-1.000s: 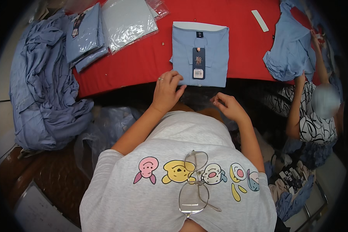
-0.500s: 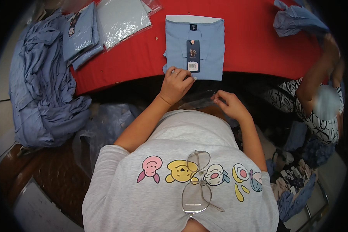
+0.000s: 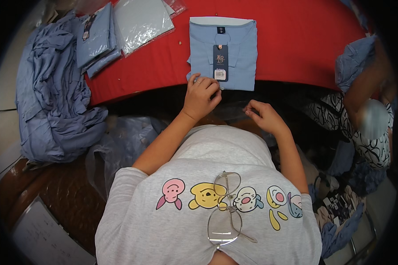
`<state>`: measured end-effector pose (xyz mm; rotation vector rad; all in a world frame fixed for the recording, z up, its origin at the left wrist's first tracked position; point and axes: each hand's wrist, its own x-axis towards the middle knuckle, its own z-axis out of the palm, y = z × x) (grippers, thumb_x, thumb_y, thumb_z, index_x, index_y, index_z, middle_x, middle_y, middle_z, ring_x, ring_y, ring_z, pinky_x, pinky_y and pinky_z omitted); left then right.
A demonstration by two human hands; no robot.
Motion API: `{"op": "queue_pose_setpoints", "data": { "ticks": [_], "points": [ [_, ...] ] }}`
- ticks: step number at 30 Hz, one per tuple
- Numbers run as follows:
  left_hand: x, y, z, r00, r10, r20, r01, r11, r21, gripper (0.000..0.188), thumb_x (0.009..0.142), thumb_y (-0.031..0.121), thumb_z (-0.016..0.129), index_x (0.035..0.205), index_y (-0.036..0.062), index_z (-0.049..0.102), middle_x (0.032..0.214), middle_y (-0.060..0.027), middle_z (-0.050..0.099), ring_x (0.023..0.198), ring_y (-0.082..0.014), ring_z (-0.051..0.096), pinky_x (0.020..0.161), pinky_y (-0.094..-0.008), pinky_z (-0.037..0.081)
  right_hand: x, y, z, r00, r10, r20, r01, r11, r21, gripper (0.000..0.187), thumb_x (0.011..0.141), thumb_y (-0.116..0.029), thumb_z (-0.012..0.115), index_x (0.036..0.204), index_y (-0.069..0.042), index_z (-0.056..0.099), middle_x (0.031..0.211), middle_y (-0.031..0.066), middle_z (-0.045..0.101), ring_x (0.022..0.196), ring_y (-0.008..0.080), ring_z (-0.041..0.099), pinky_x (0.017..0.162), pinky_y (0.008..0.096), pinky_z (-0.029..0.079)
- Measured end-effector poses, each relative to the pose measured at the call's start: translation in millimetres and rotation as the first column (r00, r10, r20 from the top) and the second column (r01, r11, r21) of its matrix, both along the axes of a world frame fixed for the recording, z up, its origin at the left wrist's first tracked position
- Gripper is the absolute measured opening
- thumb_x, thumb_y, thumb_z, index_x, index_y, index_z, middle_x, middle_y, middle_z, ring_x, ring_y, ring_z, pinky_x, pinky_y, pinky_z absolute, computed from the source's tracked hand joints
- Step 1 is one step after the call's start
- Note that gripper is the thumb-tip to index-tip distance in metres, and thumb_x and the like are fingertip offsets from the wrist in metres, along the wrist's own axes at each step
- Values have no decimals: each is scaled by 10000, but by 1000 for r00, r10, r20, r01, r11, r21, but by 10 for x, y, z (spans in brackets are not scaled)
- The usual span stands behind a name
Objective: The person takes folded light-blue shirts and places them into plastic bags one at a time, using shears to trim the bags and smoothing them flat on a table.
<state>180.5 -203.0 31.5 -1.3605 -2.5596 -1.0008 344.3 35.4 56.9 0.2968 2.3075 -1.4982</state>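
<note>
Folded blue shirt [image 3: 245, 53] on a red table [image 3: 296, 48]
Left hand [image 3: 202, 96] at its lower edge, fingers curled, grip hard to tell; right hand [image 3: 265, 116] pinches clear plastic [image 3: 231, 111].

Left grip [image 3: 200, 97], right grip [image 3: 264, 116] seemingly half-curled

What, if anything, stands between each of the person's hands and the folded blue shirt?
Nothing visible for the left hand: it overlaps the near left corner of the folded blue shirt. Clear plastic shows faintly left of the right hand, but nothing visible blocks that hand's direct way.
</note>
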Motion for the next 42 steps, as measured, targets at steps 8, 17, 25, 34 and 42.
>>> {"op": "queue_pose_setpoints", "data": {
  "ticks": [8, 17, 25, 34, 42],
  "points": [
    [-49, 23, 132, 1000, -12, 27, 13, 1000, -17, 293, 803, 141, 848, 1074, 123, 737, 1270, -19, 696, 1198, -229, 668, 1167, -531, 404, -91, 27, 22, 979, -205, 23, 199, 967, 159, 297, 1013, -261, 736, 935, -1, 616, 733, 150, 653, 642, 227, 615, 638, 385, 493],
    [-300, 30, -15, 994, -102, -23, 101, 993, -68, 404, 767, 114, 847, 1163, 144, 775, 1298, -24, 700, 1214, -255, 678, 994, -419, 548, -447, -52, -141, 935, -348, -61, 352, 899, 259, 467, 960, -404, 816, 920, 15, 612, 752, 173, 672, 667, 275, 661, 666, 399, 523],
    [-282, 36, -67, 997, -77, -17, 76, 997, -24, 358, 789, 128, 831, 1142, 148, 778, 1277, -17, 707, 1206, -252, 682, 986, -421, 540, -429, -82, -110, 916, -398, -56, 401, 895, 192, 444, 966, -382, 815, 944, 19, 626, 837, 203, 731, 751, 288, 732, 717, 397, 556],
    [-264, -19, 30, 989, -97, 111, 106, 991, -81, 483, 790, 179, 868, 1257, 156, 746, 1375, -63, 654, 1305, -293, 622, 1087, -490, 484, -275, 243, 277, 960, -272, -65, 273, 861, 430, 282, 937, -239, 798, 931, -7, 638, 786, 184, 691, 704, 295, 701, 669, 393, 525],
    [-203, 212, 1143, 739, -394, 546, 235, 911, 340, 1013, 762, 361, 980, 1604, 110, 475, 1609, -148, 519, 1536, -351, 438, 1299, -535, 252, -1224, 106, 1791, 926, 367, -93, -353, 926, 137, 185, 869, -164, 766, 958, -19, 691, 827, 143, 722, 723, 281, 709, 672, 378, 543]
  ]
}}
